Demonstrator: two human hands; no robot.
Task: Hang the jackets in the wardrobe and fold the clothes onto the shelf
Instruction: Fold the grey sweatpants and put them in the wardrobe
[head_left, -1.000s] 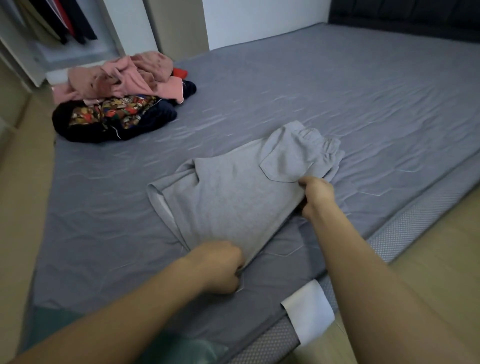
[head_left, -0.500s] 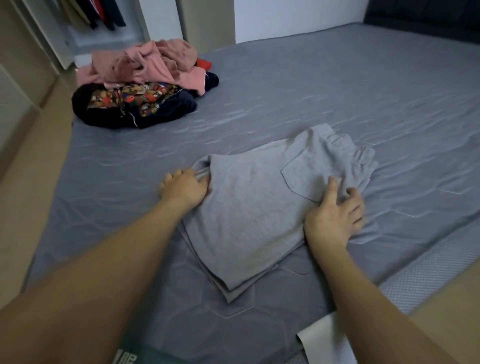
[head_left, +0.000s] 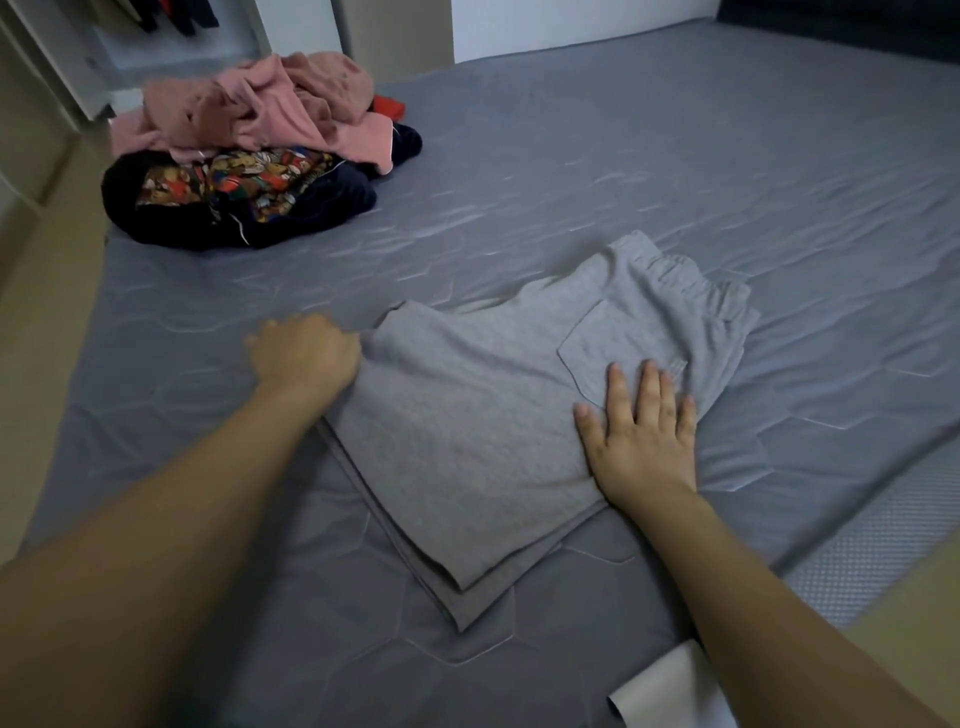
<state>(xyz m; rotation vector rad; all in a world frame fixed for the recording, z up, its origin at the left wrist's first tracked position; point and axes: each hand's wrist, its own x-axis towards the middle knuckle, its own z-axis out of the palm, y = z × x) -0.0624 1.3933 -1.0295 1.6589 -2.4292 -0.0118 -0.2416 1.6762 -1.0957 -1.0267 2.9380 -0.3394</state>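
- Item, grey shorts: lying doubled over on the grey mattress, near its front edge, at about 6 o'clock from the bed's middle; the waistband points to 1 o'clock, the leg hems to 7 o'clock.
- Step in hand, as we judge it: smoothing the half-fold before the next fold. To do it well, we would press the layers flat from the pocket outward, square the offset hems at 7 o'clock, then bring hems toward waistband in one even lift.
- Right hand: fingers straight and spread, palm down, pressing the shorts just below the patch pocket; it grasps nothing.
- Left hand: at the shorts' 9 o'clock edge, touching the cloth; its fingers are curled out of view, so we cannot tell whether it pinches the edge or only rests there.
- Remaining stock: a pile of clothes, pink over dark patterned garments, at the mattress's 10 o'clock corner, well apart from the shorts.
- Destination: wardrobe, open, at 11 o'clock beyond the pile, with dark garments hanging.
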